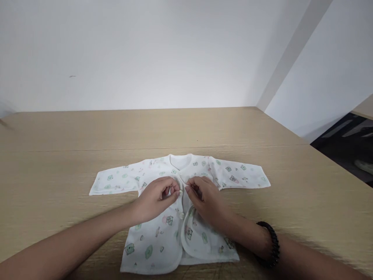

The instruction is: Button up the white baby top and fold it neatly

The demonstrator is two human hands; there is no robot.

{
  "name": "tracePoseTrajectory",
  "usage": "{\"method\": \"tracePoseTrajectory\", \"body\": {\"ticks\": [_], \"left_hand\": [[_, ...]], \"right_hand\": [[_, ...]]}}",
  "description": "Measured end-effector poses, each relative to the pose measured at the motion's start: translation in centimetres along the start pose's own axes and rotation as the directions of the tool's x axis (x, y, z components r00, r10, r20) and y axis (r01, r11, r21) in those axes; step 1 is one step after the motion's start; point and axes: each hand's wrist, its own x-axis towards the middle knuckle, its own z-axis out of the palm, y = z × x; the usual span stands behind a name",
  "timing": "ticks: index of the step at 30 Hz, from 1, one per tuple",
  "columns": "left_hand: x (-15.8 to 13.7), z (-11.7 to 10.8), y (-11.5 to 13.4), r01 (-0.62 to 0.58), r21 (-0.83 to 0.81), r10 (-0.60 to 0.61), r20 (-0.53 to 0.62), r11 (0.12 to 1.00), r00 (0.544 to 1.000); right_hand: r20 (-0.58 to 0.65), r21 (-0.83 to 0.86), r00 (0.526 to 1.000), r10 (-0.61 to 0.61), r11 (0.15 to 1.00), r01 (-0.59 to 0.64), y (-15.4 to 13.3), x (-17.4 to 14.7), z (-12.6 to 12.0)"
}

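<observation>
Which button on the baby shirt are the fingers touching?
The upper button, pinched between the left hand and right hand. The lower button lies untouched on the baby shirt, nearer the hem.

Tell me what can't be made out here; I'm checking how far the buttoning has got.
Head view only:
- The button between the fingertips: too small to tell whether it is through its hole.
- The shirt front under the left hand and right hand: covered by them.
- The shirt's print: too small to identify.
- The bracelet on the right wrist: its underside is hidden by the wrist.
</observation>
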Motion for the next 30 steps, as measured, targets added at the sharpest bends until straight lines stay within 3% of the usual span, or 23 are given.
{"method": "tracePoseTrajectory", "body": {"ticks": [4, 11, 20, 30], "left_hand": [[0.0, 0.0, 0.0, -0.015, 0.008, 0.015, 0.006, 1.0, 1.0], [0.0, -0.1, 0.1, -0.036, 0.057, 0.037, -0.005, 0.998, 0.999], [0.0, -0.1, 0.4, -0.028, 0.029, 0.028, -0.003, 0.999, 1.0], [0.1, -0.1, 0.4, -0.024, 0.028, 0.024, -0.011, 0.999, 1.0]], "right_hand": [[0.027, 0.03, 0.999, 0.039, 0.999, -0.04, -0.4, 0.0, -0.3], [0.031, 0.119, 0.999, -0.012, 0.993, 0.008, -1.0, 0.1, -0.7], [0.104, 0.303, 0.99, 0.091, 0.945, -0.119, -1.0, 0.4, -0.9], [0.124, 0.374, 0.987, 0.105, 0.916, -0.145, -1.2, 0.3, -1.1]]}}
